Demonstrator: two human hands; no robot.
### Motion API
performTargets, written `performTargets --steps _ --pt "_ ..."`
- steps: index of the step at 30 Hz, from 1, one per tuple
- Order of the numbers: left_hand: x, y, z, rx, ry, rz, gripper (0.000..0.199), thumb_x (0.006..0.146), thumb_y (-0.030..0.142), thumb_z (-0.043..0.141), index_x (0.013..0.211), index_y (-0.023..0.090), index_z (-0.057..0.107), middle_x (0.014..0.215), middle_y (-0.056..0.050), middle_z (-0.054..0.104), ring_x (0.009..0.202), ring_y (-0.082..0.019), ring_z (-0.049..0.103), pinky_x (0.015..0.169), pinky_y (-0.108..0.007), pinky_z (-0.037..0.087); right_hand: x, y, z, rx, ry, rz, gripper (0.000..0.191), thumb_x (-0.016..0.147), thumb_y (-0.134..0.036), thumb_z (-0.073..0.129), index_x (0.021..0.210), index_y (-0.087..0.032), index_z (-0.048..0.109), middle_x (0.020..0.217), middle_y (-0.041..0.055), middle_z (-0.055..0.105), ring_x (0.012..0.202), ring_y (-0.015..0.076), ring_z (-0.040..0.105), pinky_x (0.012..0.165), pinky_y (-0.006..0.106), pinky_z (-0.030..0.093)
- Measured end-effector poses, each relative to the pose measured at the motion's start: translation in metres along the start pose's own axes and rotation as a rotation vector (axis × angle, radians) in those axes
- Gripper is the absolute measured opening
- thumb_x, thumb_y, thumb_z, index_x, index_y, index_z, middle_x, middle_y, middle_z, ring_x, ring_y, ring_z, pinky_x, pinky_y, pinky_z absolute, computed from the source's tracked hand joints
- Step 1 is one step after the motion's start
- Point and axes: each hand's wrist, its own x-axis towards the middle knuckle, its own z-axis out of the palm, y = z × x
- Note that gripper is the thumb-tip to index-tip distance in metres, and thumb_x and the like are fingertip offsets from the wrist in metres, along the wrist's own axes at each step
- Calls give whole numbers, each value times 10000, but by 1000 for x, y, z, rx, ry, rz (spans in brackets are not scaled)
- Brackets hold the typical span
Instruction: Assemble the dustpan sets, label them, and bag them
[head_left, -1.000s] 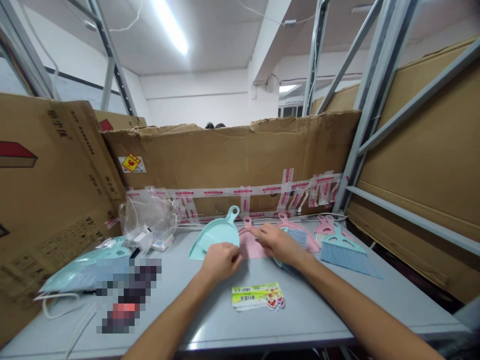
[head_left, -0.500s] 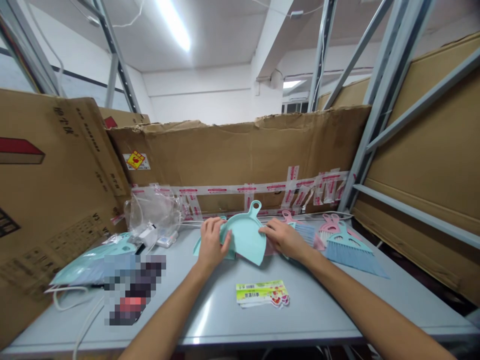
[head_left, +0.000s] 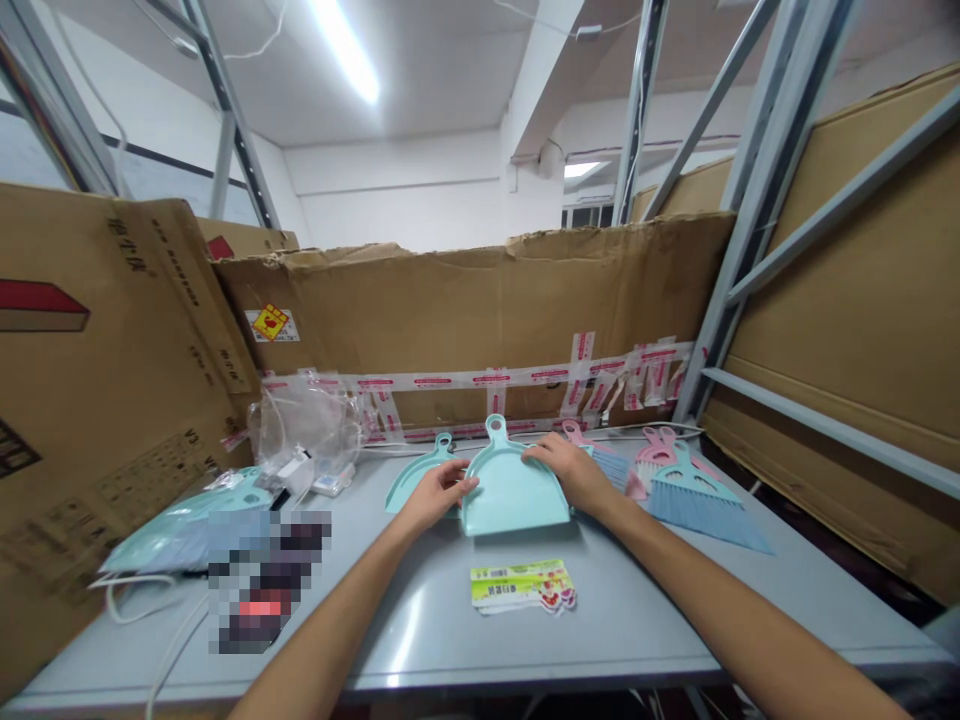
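Head view, dustpan: a mint-green dustpan (head_left: 516, 492) lies on a grey table (head_left: 420, 655), mid-table and toward the far edge, its handle pointing to 12 o'clock.

Left hand: the left hand (head_left: 439, 497) is at the dustpan's 9 o'clock, fingers half curled, their tips on its edge; whether it has a firm grip, I cannot tell.

Right hand: the right hand (head_left: 566, 473) is at the dustpan's 2 o'clock, open, with its fingers (head_left: 536, 452) spread over the rim and no visible grip.

Beside it: a second green dustpan (head_left: 411, 490) sits at 9 o'clock, just past the left hand. Pink-handled brushes (head_left: 656, 450) and a teal-handled brush (head_left: 694, 505) lie at 3 o'clock.

Nearer: printed label cards (head_left: 523, 587) lie at 6 o'clock, apart from the dustpan.

Farther: a clear plastic bag (head_left: 304, 425) sits at 10 o'clock, a wrapped green dustpan (head_left: 176, 535) lies at 8 o'clock, and a taped cardboard sheet (head_left: 480, 310) stands at 12 o'clock.
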Motion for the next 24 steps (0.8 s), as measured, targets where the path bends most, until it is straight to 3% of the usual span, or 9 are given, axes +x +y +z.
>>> performTargets --steps 2,5,9,13,17,20,24 --pt "-1 2 1 -23 -35 -2 608 814 608 896 1217 166 786 1045 -97 808 935 -257 763 770 -336 621 -1 3 1 28 29 24 422 993 -71 602 1342 -272 728 1171 108 746 1099 285 644 925 407 561" --pt "-2 2 2 -90 -43 -50 599 820 612 883 1204 170 754 998 -79 783 802 -232 749 642 -331 631 -1 6 2 63 11 66 581 1027 -124 560 1577 -305 597 1215 113 756 1124 306 665 957 462 592" --pt "2 -3 -1 -212 138 -73 562 767 560 928 1131 205 688 940 -29 715 783 -193 733 636 -315 671 -4 11 0 165 58 193 706 1092 -283 553 1758 -302 320 1285 124 760 1174 323 723 1018 525 611" --pt "5 -7 -5 -332 273 -111 571 759 477 940 1171 231 631 1009 -43 704 847 -200 756 707 -352 710 -3 10 -15 331 279 294 564 1092 -430 626 1617 -285 483 1445 138 739 1330 323 718 1135 539 572" --pt "4 -8 -2 -397 260 -103 583 777 442 939 1197 236 591 1075 -51 704 926 -213 774 773 -388 719 2 2 -36 504 645 422 419 1103 -529 612 1442 -285 570 1499 127 726 1348 284 714 1153 492 557" --pt "4 -9 2 -411 238 -95 588 782 447 935 1190 228 573 1037 -35 708 845 -187 766 780 -393 714 5 6 -44 609 847 545 431 1083 -609 607 1340 -263 589 1382 134 788 1190 275 769 1032 444 600" --pt "4 -9 3 -379 256 -105 565 779 458 904 1170 222 572 946 -8 694 769 -169 744 753 -362 692 3 27 -41 705 896 698 467 1042 -683 606 1202 -244 621 1121 88 838 926 244 776 845 374 616"
